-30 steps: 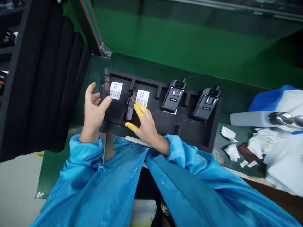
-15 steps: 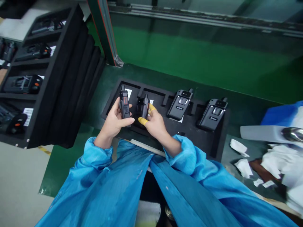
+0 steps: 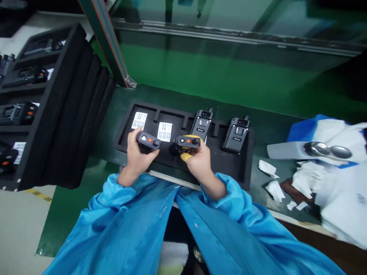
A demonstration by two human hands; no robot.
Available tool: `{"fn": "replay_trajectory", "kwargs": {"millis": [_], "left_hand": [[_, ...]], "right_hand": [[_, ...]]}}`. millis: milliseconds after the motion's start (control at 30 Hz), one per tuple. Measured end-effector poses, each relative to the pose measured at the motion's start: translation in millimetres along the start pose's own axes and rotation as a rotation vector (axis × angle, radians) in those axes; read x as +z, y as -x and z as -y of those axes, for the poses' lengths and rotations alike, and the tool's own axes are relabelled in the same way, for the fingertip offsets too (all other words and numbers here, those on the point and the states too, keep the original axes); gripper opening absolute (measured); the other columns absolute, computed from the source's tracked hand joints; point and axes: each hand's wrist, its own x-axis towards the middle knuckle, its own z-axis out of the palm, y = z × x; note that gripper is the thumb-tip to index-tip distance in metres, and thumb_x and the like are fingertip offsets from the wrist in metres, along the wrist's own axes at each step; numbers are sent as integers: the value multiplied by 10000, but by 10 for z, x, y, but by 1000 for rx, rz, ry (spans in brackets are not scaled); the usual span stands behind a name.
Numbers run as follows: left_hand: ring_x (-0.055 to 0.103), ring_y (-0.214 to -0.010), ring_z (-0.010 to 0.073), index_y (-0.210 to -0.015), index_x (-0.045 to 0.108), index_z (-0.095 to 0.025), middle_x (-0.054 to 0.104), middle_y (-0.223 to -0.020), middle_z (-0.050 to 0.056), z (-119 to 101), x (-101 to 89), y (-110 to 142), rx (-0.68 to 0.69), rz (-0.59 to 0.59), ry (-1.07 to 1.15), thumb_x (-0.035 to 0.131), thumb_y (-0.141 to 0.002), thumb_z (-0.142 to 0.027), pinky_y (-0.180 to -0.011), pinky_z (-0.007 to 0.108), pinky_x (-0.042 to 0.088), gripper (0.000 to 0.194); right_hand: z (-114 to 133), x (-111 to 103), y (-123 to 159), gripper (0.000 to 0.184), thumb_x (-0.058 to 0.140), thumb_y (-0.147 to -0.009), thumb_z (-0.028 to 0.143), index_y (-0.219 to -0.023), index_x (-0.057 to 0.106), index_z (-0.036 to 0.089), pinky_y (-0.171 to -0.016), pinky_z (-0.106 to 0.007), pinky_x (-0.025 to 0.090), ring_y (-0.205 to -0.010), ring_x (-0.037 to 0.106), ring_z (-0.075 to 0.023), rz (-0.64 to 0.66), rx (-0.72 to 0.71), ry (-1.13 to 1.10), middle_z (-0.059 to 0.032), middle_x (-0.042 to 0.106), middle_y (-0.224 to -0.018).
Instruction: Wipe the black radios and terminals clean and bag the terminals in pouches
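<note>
My left hand [image 3: 139,157] is shut on a black handheld radio [image 3: 148,141] with an orange button, turned so its end faces up. My right hand [image 3: 197,157], with yellow finger cots [image 3: 186,156], grips a matching radio [image 3: 185,144] just to the right. The two radios are close but apart, held over a black foam tray [image 3: 123,130]. Two more Riton radios [image 3: 200,125] [image 3: 236,135] lie in its right-hand slots. Two white barcode labels [image 3: 139,120] [image 3: 164,131] lie in the left-hand slots.
A black rack [image 3: 37,114] on the left holds several radios. White cloth and paper scraps [image 3: 275,191] lie on the green bench to the right, beside a grey-handled metal tool [image 3: 309,149]. A green-and-metal frame post [image 3: 106,46] rises behind the tray.
Both radios have been lifted out of their slots and turned on their sides, uncovering the labels. My hands have moved closer together, and the view has shifted slightly.
</note>
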Motion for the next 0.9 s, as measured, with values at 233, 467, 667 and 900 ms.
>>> {"fn": "replay_trajectory", "kwargs": {"millis": [233,467,667,900], "left_hand": [[596,-904,201,-1322,388,-251,569,-972,28,8,64,-6,375,-56,-55,764,-754,-297,-831,382,532,682],[664,-984,223,-1193,469,-227,620,-1134,72,-129,79,-47,-145,1,289,867,-608,-328,-900,401,546,715],[668,-758,172,-937,639,-179,621,-692,-2,-176,-27,-203,-890,89,848,760,-673,-609,-736,299,577,519],[509,-1293,425,-1293,554,-314,546,-1415,94,-341,-240,-235,-769,432,1128,785,-634,-450,-925,639,517,711]], "right_hand": [[-41,-69,61,379,528,-493,125,-844,634,225,-873,-382,569,-899,691,-208,-73,-150,4,-11,720,-896],[-33,-88,91,390,521,-475,125,-835,633,226,-865,-351,566,-894,689,-194,-93,-116,-48,0,725,-893],[66,-166,57,525,472,-415,147,-923,568,243,-763,-370,567,-805,649,-194,83,296,-419,9,695,-854],[170,-238,9,404,452,-612,234,-989,594,210,-676,-393,530,-581,534,-149,227,688,-774,-9,654,-717]]}}
